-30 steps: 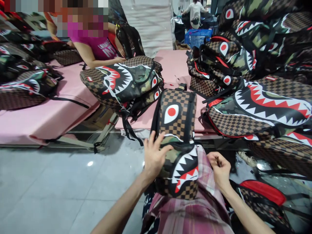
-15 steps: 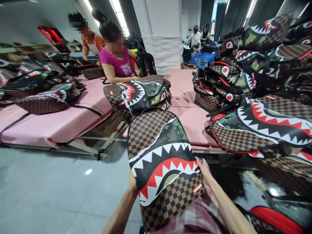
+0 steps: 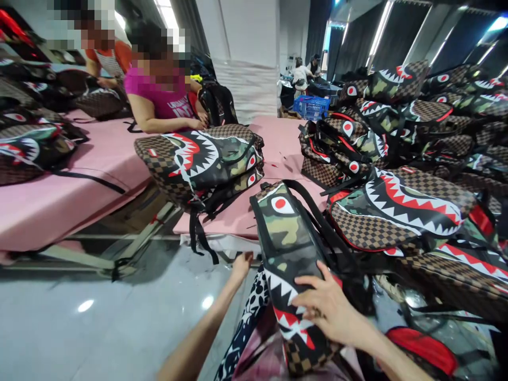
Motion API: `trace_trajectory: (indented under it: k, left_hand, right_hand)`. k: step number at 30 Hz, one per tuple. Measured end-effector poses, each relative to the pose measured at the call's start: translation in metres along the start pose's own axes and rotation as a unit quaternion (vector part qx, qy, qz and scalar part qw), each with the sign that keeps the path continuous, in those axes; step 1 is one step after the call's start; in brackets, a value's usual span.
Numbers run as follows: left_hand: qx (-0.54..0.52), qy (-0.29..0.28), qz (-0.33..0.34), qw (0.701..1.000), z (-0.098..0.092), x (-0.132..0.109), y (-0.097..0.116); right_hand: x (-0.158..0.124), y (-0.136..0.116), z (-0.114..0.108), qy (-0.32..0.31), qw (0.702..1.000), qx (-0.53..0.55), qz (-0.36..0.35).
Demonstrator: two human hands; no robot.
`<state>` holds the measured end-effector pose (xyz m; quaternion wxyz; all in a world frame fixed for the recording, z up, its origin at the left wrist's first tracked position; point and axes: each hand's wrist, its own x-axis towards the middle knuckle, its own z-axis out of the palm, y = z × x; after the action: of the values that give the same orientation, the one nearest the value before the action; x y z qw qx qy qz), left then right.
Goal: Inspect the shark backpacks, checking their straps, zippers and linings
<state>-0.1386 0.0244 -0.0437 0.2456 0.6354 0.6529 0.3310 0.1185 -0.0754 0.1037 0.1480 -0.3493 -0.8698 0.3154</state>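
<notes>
A backpack (image 3: pixel 286 238) with a checkered, camouflage and shark-mouth print stands on edge over my lap, its narrow side panel facing me. My right hand (image 3: pixel 327 304) lies on that panel with its fingers spread. Just left of the backpack is my left hand (image 3: pixel 242 267), fingers curled together and apart from the panel; whatever they hold, if anything, is too small to make out. Black shoulder straps (image 3: pixel 309 203) hang off the backpack's far right side.
A stack of similar backpacks (image 3: pixel 198 164) lies on the pink table (image 3: pixel 270 127) ahead. More backpacks (image 3: pixel 408 206) are piled at right. A co-worker in a magenta shirt (image 3: pixel 159 106) leans over the table. A blue crate (image 3: pixel 311 107) sits farther back.
The backpack has turned from its printed front to its side panel. My right hand has moved onto that panel; my left hand has come off the backpack. The view has shifted right.
</notes>
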Motion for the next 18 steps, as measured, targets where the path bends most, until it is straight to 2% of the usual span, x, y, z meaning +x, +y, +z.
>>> trace_trajectory:
  k: [2, 3, 4, 5, 6, 7, 9, 11, 14, 16, 18]
  left_hand:
    - [-0.006, 0.094, -0.036, 0.995, -0.021, 0.004, 0.015]
    - [-0.003, 0.136, -0.025, 0.99, -0.03, 0.005, 0.029]
    - [-0.006, 0.191, 0.03, 0.981, -0.037, 0.008, 0.045]
    - [-0.005, 0.182, 0.128, 0.975, -0.042, 0.012, 0.063]
    - [0.011, 0.119, 0.235, 0.965, -0.044, 0.016, 0.082]
    - [0.037, 0.047, 0.313, 0.948, -0.044, 0.022, 0.098]
    - [0.086, -0.057, 0.374, 0.922, -0.04, 0.033, 0.123]
    - [0.118, -0.112, 0.373, 0.914, -0.036, 0.041, 0.134]
    - [0.131, -0.162, 0.366, 0.907, -0.037, 0.047, 0.134]
    - [0.137, -0.193, 0.365, 0.9, -0.041, 0.047, 0.132]
    - [0.147, -0.216, 0.361, 0.895, -0.044, 0.047, 0.133]
  right_hand:
    - [-0.001, 0.005, 0.023, -0.004, 1.0, 0.005, -0.005]
    - [-0.003, 0.006, 0.027, -0.012, 1.0, 0.01, -0.012]
    - [-0.005, 0.007, 0.025, -0.023, 0.999, 0.019, -0.02]
    - [-0.005, 0.007, 0.019, -0.035, 0.999, 0.03, -0.027]
    - [-0.003, 0.007, 0.01, -0.042, 0.998, 0.041, -0.034]
    - [0.001, 0.007, -0.001, -0.037, 0.997, 0.051, -0.036]
    - [0.015, 0.009, -0.022, -0.004, 0.999, 0.039, -0.024]
    - [0.035, 0.011, -0.038, 0.02, 0.999, -0.039, 0.011]
    - [0.063, 0.014, -0.046, -0.023, 0.979, -0.192, 0.062]
    - [0.073, 0.014, -0.046, -0.047, 0.968, -0.238, 0.072]
    - [0.076, 0.014, -0.046, -0.056, 0.967, -0.24, 0.065]
